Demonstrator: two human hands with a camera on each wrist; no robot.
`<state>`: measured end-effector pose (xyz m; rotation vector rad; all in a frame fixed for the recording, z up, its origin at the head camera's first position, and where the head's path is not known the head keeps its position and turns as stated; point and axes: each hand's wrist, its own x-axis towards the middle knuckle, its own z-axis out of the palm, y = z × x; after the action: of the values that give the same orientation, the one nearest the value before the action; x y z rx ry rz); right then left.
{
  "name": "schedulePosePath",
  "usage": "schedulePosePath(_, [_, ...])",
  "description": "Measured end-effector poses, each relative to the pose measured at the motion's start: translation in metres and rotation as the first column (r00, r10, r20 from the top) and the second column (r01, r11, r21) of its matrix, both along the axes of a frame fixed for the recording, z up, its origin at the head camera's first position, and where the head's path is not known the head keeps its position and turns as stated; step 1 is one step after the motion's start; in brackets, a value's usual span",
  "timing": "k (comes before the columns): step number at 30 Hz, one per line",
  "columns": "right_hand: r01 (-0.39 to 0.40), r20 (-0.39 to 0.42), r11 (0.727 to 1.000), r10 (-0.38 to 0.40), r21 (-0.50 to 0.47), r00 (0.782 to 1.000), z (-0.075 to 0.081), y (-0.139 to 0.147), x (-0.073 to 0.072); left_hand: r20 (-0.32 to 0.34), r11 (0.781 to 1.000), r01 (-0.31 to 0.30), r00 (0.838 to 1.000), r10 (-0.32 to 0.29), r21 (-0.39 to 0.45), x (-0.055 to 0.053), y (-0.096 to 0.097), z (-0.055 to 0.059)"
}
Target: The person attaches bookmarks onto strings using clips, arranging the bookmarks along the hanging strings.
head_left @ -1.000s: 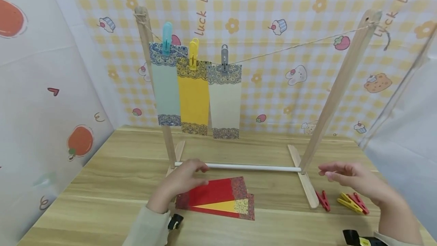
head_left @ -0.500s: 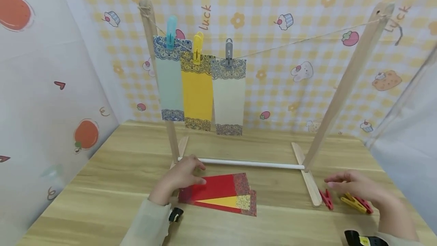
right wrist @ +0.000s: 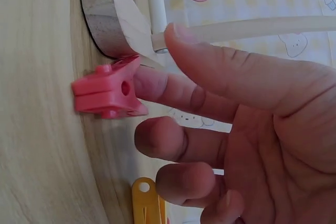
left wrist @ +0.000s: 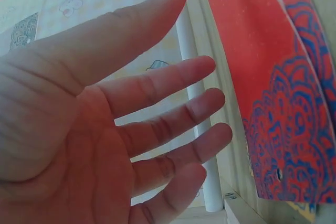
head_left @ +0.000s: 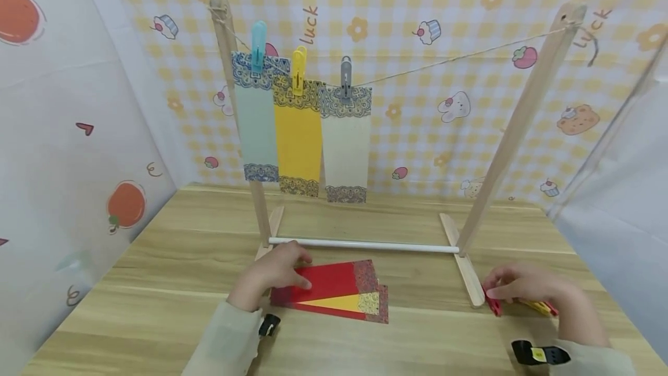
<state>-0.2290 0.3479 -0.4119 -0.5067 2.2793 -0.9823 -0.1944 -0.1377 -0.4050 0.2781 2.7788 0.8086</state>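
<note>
A glossy red clothespin (right wrist: 107, 94), pierced by a round hole, lies on the wooden table (head_left: 156, 283) beside the stand's foot (head_left: 471, 280). The right hand (head_left: 524, 284) is relaxed at it, not pinching. The left hand (head_left: 276, 266), fingers loosely spread, is near red cards (head_left: 336, 278) with blue lacy patterns; a yellow card (head_left: 344, 304) peeks between.

- Place: screened-off tabletop set; the room beyond is hidden, so home or studio cannot be determined.
- Rear: yellow-and-white gingham backdrop (head_left: 412, 144) printed with cupcakes, strawberries and "luck life" lettering.
- Left side: white fruit-and-heart print hanging (head_left: 52, 91), creased.
- Right side: plain white hanging (head_left: 621, 208).
- Work surface: wood-grain tabletop (head_left: 417, 344), reaching the backdrop.
</note>
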Motion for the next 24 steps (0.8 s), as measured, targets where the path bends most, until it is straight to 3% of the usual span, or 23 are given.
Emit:
schedulePosePath(6, [-0.129, -0.02, 0.991, 0.128, -0.034, 0.992, 0.0, -0.007, -0.004, -0.005, 0.996, -0.005, 1.0, 0.004, -0.085, 0.003, 0.002, -0.001])
schedulePosePath(9, [-0.153, -0.028, 0.987, 0.152, -0.051, 0.988, 0.0, -0.008, -0.003, -0.017, 0.992, -0.003, 1.0, 0.001, -0.124, 0.004, 0.004, 0.0])
schedulePosePath(15, [-0.114, -0.067, 0.993, 0.115, 0.006, 0.991, 0.001, -0.013, 0.001, -0.011, 0.99, -0.014, 1.0, 0.013, -0.143, 0.005, 0.007, 0.006])
schedulePosePath(19, [-0.075, -0.095, 0.995, 0.081, 0.067, 0.992, 0.003, -0.019, 0.002, -0.009, 0.988, -0.001, 1.0, -0.001, -0.157, 0.008, 0.006, 0.004])
schedulePosePath(24, [-0.054, -0.079, 0.996, 0.059, 0.071, 0.995, 0.006, -0.022, 0.006, -0.006, 0.981, 0.02, 1.0, -0.022, -0.192, 0.01, 0.009, 0.002])
